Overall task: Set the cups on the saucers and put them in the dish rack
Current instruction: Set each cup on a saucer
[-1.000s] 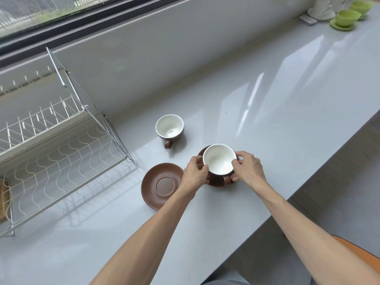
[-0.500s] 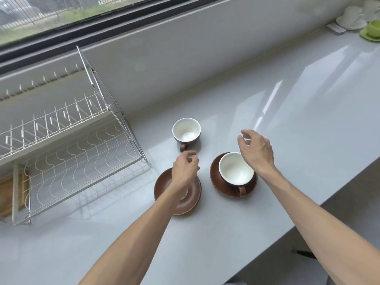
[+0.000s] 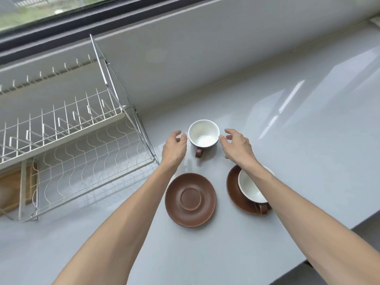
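Head cam, looking down at a grey counter. One brown cup, white inside, sits upright on the counter w/ its handle pointing toward the person. L hand is just beside the cup's left side, fingers curled a bit but spread apart, holding nothing. R hand is just beside the cup's right side, fingers also spread, holding nothing; a fingertip is v. close to the rim, can't tell if it touches. Nearer the person lies a bare brown saucer, flat on the counter. To its right, a 2nd cup sits on another brown saucer, partly hidden under the R arm. White wire dish rack stands on the left, near the wall, w/ no dishes in it. Wooden board shows under the rack's left end. Window runs along the top.
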Available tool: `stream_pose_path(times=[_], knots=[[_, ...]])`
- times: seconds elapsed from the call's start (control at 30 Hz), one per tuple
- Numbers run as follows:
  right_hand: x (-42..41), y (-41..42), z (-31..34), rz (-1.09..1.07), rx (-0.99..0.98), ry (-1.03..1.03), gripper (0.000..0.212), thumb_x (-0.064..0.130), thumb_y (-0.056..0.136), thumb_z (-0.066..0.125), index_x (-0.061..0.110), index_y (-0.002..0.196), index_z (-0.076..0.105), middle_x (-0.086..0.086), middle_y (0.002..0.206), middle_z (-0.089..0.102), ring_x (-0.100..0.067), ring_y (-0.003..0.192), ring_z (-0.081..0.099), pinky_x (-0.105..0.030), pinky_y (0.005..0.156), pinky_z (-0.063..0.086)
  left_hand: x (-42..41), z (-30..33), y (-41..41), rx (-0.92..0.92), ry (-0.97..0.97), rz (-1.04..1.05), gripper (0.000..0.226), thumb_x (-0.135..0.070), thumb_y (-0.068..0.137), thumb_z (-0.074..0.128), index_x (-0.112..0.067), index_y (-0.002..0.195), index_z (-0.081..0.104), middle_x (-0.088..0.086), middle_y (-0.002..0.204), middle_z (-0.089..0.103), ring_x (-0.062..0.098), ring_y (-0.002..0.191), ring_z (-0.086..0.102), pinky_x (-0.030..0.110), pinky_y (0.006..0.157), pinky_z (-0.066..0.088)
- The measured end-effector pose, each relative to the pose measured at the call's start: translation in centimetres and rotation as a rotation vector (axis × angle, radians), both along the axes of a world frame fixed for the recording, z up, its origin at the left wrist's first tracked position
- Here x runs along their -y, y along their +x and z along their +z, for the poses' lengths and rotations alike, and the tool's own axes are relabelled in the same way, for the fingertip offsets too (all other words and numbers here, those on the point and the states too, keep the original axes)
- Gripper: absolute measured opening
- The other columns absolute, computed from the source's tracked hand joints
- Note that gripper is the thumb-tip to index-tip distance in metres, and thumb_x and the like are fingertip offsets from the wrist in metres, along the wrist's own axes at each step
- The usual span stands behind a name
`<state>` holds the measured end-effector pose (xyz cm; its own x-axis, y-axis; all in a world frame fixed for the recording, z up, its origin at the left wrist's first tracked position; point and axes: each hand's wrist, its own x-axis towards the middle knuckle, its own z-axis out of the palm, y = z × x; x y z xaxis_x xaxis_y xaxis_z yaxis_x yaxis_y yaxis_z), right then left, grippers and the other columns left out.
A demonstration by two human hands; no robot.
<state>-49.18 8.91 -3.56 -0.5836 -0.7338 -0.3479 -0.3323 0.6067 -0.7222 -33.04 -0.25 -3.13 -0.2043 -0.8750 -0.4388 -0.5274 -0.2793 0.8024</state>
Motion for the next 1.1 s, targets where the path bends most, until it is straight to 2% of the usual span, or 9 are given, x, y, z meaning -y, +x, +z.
stream_pose_path(times=[0.07, 0.13, 0.23, 0.37, 0.53, 0.7, 0.8, 0.93, 1.1], knots=[[0.8, 0.2, -0.3, 0.0, 0.053, 0.001, 0.063, 0.05, 0.088, 0.048, 0.024, 0.145, 0.044, -0.01, 0.136, 0.06, -0.033, 0.118, 0.061, -0.051, 0.096, 0.053, 0.7, -0.2, -0.5, -0.015, 0.038, -0.039, 0.061, -0.047, 0.092, 0.044, -0.026, 0.148, 0.041, 0.008, 0.141, 0.056, 0.03, 0.12, 0.058, 0.049, 0.105, 0.048], [1.5, 0.4, -0.8, -0.005, 0.094, -0.003, 0.065, 0.052, 0.085, 0.045, 0.027, 0.145, 0.042, -0.009, 0.132, 0.062, -0.035, 0.107, 0.067, -0.051, 0.093, 0.055, 1.3, -0.4, -1.0, -0.046, 0.078, -0.078, 0.061, -0.045, 0.096, 0.046, -0.026, 0.153, 0.033, 0.007, 0.143, 0.053, 0.028, 0.113, 0.06, 0.047, 0.102, 0.051], [2.4, 0.8, -0.9, 0.003, 0.11, -0.003, 0.057, 0.042, 0.091, 0.045, 0.027, 0.146, 0.041, -0.008, 0.125, 0.064, -0.035, 0.089, 0.071, -0.049, 0.085, 0.059, 2.0, -0.9, -1.7, -0.11, 0.154, -0.107, 0.062, -0.038, 0.098, 0.052, -0.025, 0.155, 0.03, 0.008, 0.147, 0.049, 0.028, 0.122, 0.056, 0.04, 0.093, 0.055], [3.0, 0.9, -1.3, -0.027, 0.162, -0.005, 0.056, 0.029, 0.096, 0.045, 0.025, 0.151, 0.034, -0.009, 0.133, 0.057, -0.033, 0.098, 0.069, -0.039, 0.07, 0.065, 2.4, -1.1, -2.3, -0.139, 0.22, -0.109, 0.061, -0.029, 0.097, 0.055, -0.022, 0.154, 0.033, 0.008, 0.142, 0.051, 0.028, 0.122, 0.057, 0.032, 0.083, 0.057], [3.4, 0.9, -1.5, -0.083, 0.226, -0.014, 0.056, 0.021, 0.095, 0.045, 0.024, 0.149, 0.036, -0.012, 0.128, 0.059, -0.03, 0.086, 0.073, -0.043, 0.076, 0.064, 2.4, -1.2, -2.7, -0.218, 0.311, -0.034, 0.056, -0.014, 0.093, 0.056, -0.021, 0.147, 0.041, 0.008, 0.13, 0.058, 0.028, 0.114, 0.063, 0.033, 0.08, 0.06], [3.0, 1.4, -1.3, -0.125, 0.213, -0.027, 0.052, 0.016, 0.094, 0.045, 0.023, 0.145, 0.041, -0.014, 0.125, 0.06, -0.029, 0.087, 0.072, -0.042, 0.073, 0.064, 1.4, -0.9, -2.5, -0.273, 0.326, 0.027, 0.056, -0.006, 0.09, 0.055, -0.021, 0.143, 0.043, 0.011, 0.127, 0.059, 0.031, 0.114, 0.063, 0.048, 0.093, 0.058], [2.4, 1.9, -0.9, -0.125, 0.192, -0.042, 0.049, 0.014, 0.094, 0.044, 0.024, 0.142, 0.044, -0.014, 0.122, 0.062, -0.028, 0.084, 0.073, -0.042, 0.072, 0.064, 0.5, -0.6, -1.8, -0.301, 0.318, 0.045, 0.055, -0.005, 0.09, 0.055, -0.021, 0.142, 0.044, 0.01, 0.128, 0.057, 0.032, 0.116, 0.063, 0.044, 0.089, 0.06], [1.5, 2.9, 0.1, -0.099, 0.167, -0.076, 0.048, 0.014, 0.094, 0.043, 0.026, 0.14, 0.048, -0.014, 0.119, 0.064, -0.029, 0.081, 0.074, -0.042, 0.069, 0.065, -0.6, 0.4, -0.1, -0.332, 0.283, 0.07, 0.052, -0.003, 0.091, 0.055, -0.021, 0.138, 0.046, 0.011, 0.129, 0.056, 0.033, 0.116, 0.064, 0.029, 0.07, 0.06], [-0.2, 4.8, 1.6, -0.06, 0.132, -0.111, 0.046, 0.012, 0.094, 0.043, 0.025, 0.138, 0.051, -0.013, 0.116, 0.065, -0.028, 0.075, 0.074, -0.042, 0.069, 0.065, -2.7, 1.6, 2.3, -0.352, 0.222, 0.098, 0.05, 0.0, 0.09, 0.056, -0.02, 0.136, 0.049, 0.012, 0.128, 0.057, 0.034, 0.115, 0.065, 0.03, 0.07, 0.061]])
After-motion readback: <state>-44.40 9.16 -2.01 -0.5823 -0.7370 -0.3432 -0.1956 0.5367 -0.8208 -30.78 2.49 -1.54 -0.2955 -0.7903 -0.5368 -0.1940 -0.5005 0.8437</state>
